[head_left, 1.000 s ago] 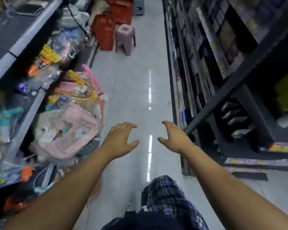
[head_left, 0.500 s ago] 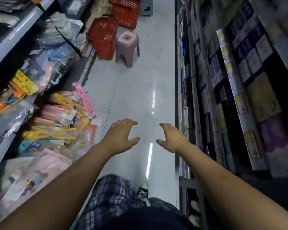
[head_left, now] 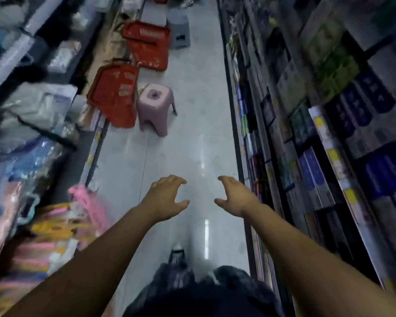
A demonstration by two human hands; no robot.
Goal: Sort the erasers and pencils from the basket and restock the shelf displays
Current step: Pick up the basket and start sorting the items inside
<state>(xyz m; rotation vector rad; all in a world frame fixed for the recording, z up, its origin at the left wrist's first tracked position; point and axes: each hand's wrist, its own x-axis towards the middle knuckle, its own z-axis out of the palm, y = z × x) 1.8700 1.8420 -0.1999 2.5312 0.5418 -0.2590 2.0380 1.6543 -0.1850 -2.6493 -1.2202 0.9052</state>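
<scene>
Left hand (head_left: 164, 197): empty, palm down, fingers spread wide and slightly hooked, held out ahead over the floor (head_left: 181, 152).
Right hand (head_left: 234, 195): also empty and spread wide, level with the left hand and apart from it, touching nothing.
Reason for pose: probably readiness to reach while walking, since nothing is within grasp yet.
Near basket (head_left: 112, 97): red, on the floor at the foot of the left shelf (head_left: 32, 65), just beside the stool (head_left: 156, 106), mouth turned toward the camera. Stock inside too blurred to name.
Far basket (head_left: 149, 45): red, farther up the aisle on the same side, well apart from both hands.
Reason for placement: likely parked against the shelf foot to keep the aisle free, with the stool alongside as a low seat for sorting.
Right shelf (head_left: 306, 133): packed with boxed goods behind price strips. No telling which slot needs restocking.
Stage: approach only, nothing picked up.
Change from half a second ago: near basket and stool lower in view and closer, far basket now wholly visible, left-side goods more smeared by motion. Left hand and right hand in the same spread pose, still empty.
</scene>
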